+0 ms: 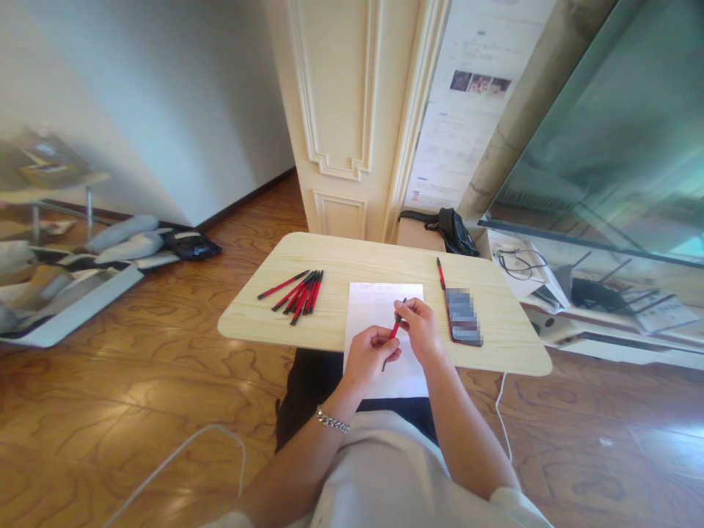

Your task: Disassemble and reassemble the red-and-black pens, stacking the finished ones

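Both my hands hold one red pen with black ends above a white sheet of paper. My left hand is closed round the pen's lower part. My right hand pinches its upper end. A pile of several red and black pens lies on the left of the small light wooden table. A single red pen lies to the right of the sheet, beside a phone.
A cream panelled door and a poster stand behind the table. At right is a low glass shelf with cables and devices. A black bag sits behind the table. Bags and a white tray lie on the wooden floor at left.
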`<move>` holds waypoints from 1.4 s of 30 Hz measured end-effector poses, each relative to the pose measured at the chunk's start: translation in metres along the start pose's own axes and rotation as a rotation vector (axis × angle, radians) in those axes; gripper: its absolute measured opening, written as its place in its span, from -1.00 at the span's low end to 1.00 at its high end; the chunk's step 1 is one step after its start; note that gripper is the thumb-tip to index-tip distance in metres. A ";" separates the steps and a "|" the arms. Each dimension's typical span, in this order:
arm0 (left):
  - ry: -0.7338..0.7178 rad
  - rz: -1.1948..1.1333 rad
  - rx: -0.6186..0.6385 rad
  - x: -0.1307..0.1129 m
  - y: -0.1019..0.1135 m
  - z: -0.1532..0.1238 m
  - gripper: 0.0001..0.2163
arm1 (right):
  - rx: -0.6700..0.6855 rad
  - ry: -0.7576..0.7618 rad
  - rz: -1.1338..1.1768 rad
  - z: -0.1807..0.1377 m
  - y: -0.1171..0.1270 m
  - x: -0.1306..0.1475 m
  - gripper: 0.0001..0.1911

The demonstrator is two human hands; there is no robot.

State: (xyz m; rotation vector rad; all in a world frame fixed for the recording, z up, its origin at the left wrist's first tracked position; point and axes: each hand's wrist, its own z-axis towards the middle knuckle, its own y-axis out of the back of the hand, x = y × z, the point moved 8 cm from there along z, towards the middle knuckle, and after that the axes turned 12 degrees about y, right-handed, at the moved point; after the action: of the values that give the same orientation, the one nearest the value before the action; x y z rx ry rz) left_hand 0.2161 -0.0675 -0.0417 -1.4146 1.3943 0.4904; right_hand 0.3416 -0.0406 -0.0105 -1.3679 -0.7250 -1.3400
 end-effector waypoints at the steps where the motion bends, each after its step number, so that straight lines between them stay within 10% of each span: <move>1: 0.001 0.001 0.009 0.000 0.000 0.000 -0.73 | 0.009 -0.008 0.015 -0.001 0.000 0.000 -0.73; 28: 0.029 -0.019 0.068 0.007 -0.005 0.000 -0.72 | 0.118 -0.067 0.106 -0.003 0.002 0.004 -0.72; 36: -0.007 0.047 -0.019 0.007 -0.001 0.000 -0.73 | -0.068 0.071 -0.119 -0.002 0.016 0.007 -0.73; 42: 0.009 0.020 0.045 0.006 -0.004 0.000 -0.72 | 0.100 -0.028 0.070 -0.006 -0.001 0.008 -0.66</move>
State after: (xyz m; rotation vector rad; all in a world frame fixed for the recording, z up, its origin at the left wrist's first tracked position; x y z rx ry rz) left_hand 0.2210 -0.0715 -0.0452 -1.3694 1.4189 0.4637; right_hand 0.3400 -0.0477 -0.0031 -1.3230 -0.7467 -1.2164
